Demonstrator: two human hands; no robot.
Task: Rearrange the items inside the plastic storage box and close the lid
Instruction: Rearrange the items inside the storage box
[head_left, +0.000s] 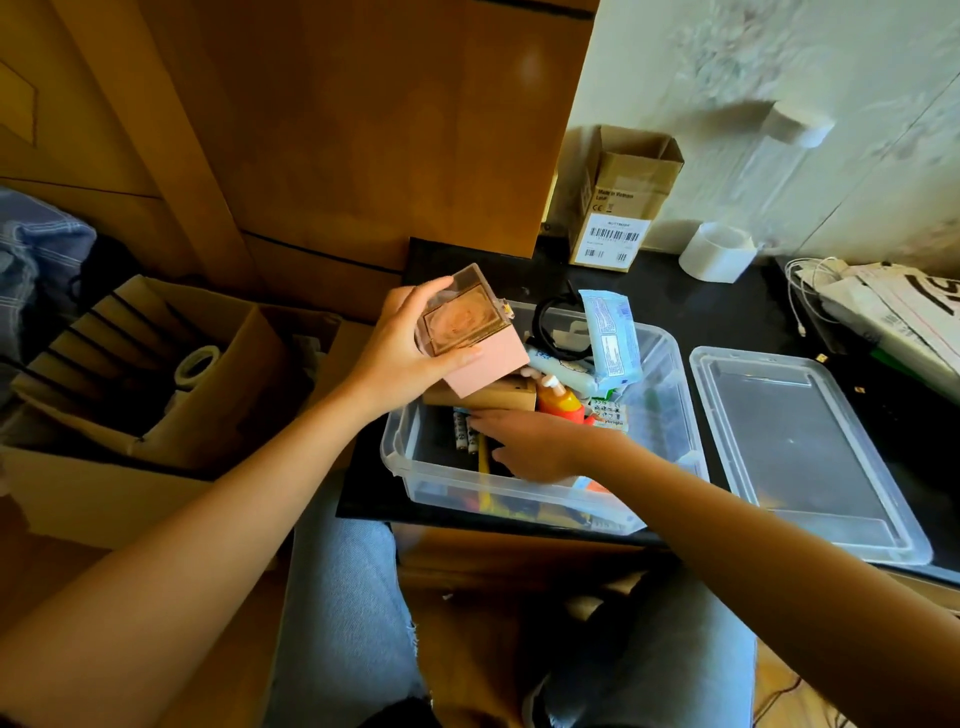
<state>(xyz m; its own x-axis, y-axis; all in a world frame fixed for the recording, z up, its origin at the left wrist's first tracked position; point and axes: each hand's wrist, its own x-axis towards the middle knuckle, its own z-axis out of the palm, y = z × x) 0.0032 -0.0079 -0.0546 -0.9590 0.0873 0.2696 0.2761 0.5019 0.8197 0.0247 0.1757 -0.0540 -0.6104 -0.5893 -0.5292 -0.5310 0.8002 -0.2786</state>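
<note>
We're mid-sort: left hand (400, 343) grips pink clear-topped gift box (462, 332) over clear plastic storage box (670, 415). Right hand (530, 441) flat, fingers spread, inside w/ nothing gripped; clear plastic lid (810, 452) off beside it, closing left.

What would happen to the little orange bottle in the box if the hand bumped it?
The orange bottle looks round and lies tilted among other things in the plastic storage box, so a bump from the right hand would probably make it roll or slide. It looks small and plastic, so likely light and not easily broken. Its cap appears on, so spilling seems unlikely.
</note>
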